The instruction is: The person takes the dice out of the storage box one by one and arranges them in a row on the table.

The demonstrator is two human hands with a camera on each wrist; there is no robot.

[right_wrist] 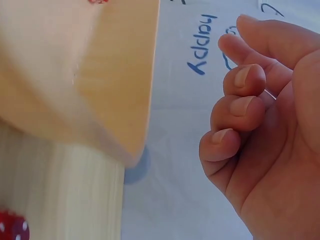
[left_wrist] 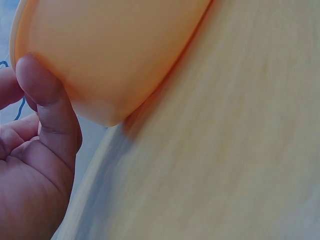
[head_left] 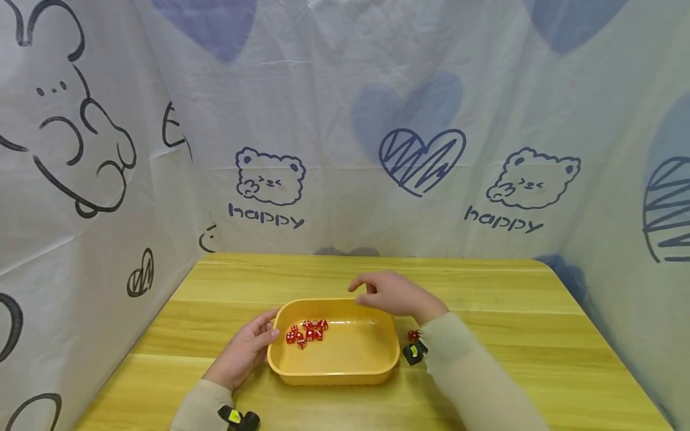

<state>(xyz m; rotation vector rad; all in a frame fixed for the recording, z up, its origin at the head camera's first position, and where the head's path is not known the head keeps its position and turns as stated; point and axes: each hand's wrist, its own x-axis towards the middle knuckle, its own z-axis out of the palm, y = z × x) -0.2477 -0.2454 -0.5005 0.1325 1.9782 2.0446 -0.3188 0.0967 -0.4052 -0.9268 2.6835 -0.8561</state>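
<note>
A yellow plastic basin [head_left: 350,356] sits on the table, with several red dice [head_left: 309,335] clustered in its left part. My left hand [head_left: 245,348] holds the basin's left rim; in the left wrist view its thumb [left_wrist: 47,95] lies on the basin wall [left_wrist: 110,55]. Over the basin's far right corner hovers my right hand [head_left: 396,293], fingers loosely bent. The right wrist view shows nothing in that hand [right_wrist: 272,120], which is apart from the basin [right_wrist: 117,75]. Red dice [head_left: 412,336] lie right of the basin, partly hidden beside the right sleeve.
The wooden table [head_left: 512,335] extends on both sides of the basin. White cloth [head_left: 345,197] printed with hearts and bears hangs behind and at the sides. A small black device [head_left: 414,352] is strapped at the right wrist, another device [head_left: 239,418] at the left.
</note>
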